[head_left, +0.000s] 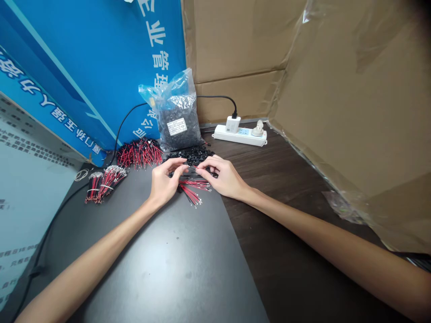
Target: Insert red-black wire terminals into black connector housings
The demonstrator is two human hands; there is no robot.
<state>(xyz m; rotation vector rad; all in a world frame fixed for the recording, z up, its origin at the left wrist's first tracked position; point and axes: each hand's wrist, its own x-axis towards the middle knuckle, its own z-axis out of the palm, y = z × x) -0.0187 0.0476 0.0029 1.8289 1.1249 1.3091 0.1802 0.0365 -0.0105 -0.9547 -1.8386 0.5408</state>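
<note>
My left hand (165, 180) pinches something small and dark between thumb and forefinger, too small to name. Facing it, my right hand (225, 177) is closed on a thin red and black wire (198, 168). The fingertips of both hands are a short gap apart. Just below them, loose red and black wires (191, 194) with bright tips fan out on the grey mat. Behind the fingers lies a heap of small black pieces (193, 154), partly hidden by my hands.
Two tied wire bundles (106, 183) and a red-black wire pile (140, 152) lie left. Behind stand a clear bag (178, 121) of black pieces and a white power strip (240, 135) with a charger and black cable. Cardboard (353, 112) walls the right. The grey mat (168, 269) covers the dark table.
</note>
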